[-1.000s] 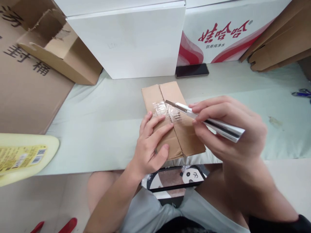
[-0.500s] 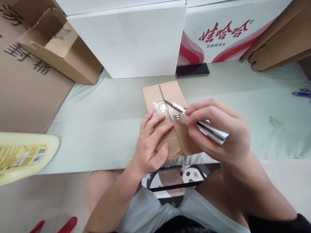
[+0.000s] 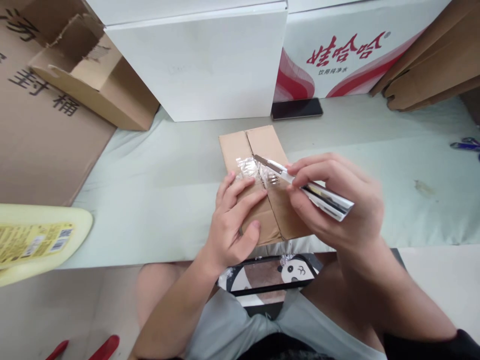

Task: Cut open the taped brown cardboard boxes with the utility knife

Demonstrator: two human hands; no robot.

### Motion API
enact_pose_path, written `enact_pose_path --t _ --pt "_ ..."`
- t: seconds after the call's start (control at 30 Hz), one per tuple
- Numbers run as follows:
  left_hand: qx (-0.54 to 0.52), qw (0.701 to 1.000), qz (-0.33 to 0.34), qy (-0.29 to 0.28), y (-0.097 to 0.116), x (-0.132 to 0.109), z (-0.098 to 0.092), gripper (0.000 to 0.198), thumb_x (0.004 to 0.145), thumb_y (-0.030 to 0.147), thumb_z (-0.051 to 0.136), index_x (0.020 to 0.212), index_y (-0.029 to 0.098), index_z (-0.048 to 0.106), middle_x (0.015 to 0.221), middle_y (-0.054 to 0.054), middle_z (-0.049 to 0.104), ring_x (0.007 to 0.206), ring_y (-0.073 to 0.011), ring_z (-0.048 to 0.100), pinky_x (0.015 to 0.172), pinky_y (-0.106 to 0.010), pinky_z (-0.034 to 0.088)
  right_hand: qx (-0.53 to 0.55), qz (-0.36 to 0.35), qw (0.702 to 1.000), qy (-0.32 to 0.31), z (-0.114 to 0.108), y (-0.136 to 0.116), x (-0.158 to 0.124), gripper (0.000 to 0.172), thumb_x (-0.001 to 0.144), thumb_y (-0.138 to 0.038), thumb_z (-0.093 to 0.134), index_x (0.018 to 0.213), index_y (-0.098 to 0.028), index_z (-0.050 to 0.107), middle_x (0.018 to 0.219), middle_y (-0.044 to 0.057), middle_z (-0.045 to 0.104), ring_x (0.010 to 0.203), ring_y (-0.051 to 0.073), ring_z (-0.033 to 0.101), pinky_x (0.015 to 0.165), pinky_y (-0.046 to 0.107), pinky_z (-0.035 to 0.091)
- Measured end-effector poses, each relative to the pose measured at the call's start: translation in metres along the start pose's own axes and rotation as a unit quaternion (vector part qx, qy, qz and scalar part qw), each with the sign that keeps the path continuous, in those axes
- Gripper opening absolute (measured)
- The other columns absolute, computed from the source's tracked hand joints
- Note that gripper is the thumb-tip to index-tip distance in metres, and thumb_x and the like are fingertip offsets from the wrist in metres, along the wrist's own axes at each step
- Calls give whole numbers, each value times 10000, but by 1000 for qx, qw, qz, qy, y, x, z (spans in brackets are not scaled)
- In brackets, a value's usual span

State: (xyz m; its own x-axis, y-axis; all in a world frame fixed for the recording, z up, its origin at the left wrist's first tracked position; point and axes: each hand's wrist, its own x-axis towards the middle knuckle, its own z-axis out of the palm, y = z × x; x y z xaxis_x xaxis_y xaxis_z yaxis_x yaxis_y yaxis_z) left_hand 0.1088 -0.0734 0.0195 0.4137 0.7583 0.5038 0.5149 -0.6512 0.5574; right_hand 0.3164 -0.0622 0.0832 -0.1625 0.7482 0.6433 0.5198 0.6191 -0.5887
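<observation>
A small brown cardboard box (image 3: 264, 137) lies on the pale green cloth, its centre seam running away from me. Clear tape (image 3: 247, 166) crosses the seam, wrinkled and shiny. My left hand (image 3: 234, 220) rests on the box's near left part with fingers spread, pressing on the top and holding nothing. Between the fingertips of my right hand (image 3: 345, 200) is a white utility knife (image 3: 324, 197), its handle slanting back towards my palm. The blade's tip touches the seam at the far edge of the tape.
A white box (image 3: 198, 70) and a red-and-white carton (image 3: 337, 55) stand behind, with a dark phone (image 3: 297, 108) before them. An open cardboard box (image 3: 127, 90) is at back left. A pale yellow bottle (image 3: 45, 240) lies left. Blue-handled items (image 3: 467, 145) sit far right.
The knife's handle has rolled slightly in my right hand, showing more of its inner side. The blade tip stays at the same spot on the seam. My left hand and the box look unmoved.
</observation>
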Motion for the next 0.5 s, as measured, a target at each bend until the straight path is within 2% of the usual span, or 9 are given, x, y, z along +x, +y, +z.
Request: enact_pose_path --t 0.17,0.27,0.37,0.5 --pt "-1 1000 5 0 -1 1 1 453 975 296 460 1415 261 564 1485 -110 568 1434 -318 506 1308 -625 212 16 -50 999 13 9 6 -3 115 934 -143 672 977 -249 664 1012 40 787 951 189 778 842 340 659" --pt "3 1000 2 -4 -1 1 1 463 971 285 461 1422 262 563 1484 -107 572 1436 -317 503 1309 -618 218 46 -34 997 45 13 12 -7 107 959 -166 667 1036 -242 658 1082 54 787 1047 192 774 914 337 644" --pt "6 1000 -1 1 0 0 1 449 975 293 463 1409 250 572 1485 -117 564 1456 -326 480 1306 -617 221 81 -16 993 78 13 14 -10 67 977 -208 665 1037 -236 654 1040 39 782 991 175 779 871 310 640" --pt "10 1000 -7 1 0 -1 1 441 986 323 458 1405 253 574 1486 -124 557 1478 -338 456 1306 -626 211 99 -30 989 102 8 12 -10 95 945 -240 726 1019 -233 667 946 9 769 881 159 776 786 286 638"
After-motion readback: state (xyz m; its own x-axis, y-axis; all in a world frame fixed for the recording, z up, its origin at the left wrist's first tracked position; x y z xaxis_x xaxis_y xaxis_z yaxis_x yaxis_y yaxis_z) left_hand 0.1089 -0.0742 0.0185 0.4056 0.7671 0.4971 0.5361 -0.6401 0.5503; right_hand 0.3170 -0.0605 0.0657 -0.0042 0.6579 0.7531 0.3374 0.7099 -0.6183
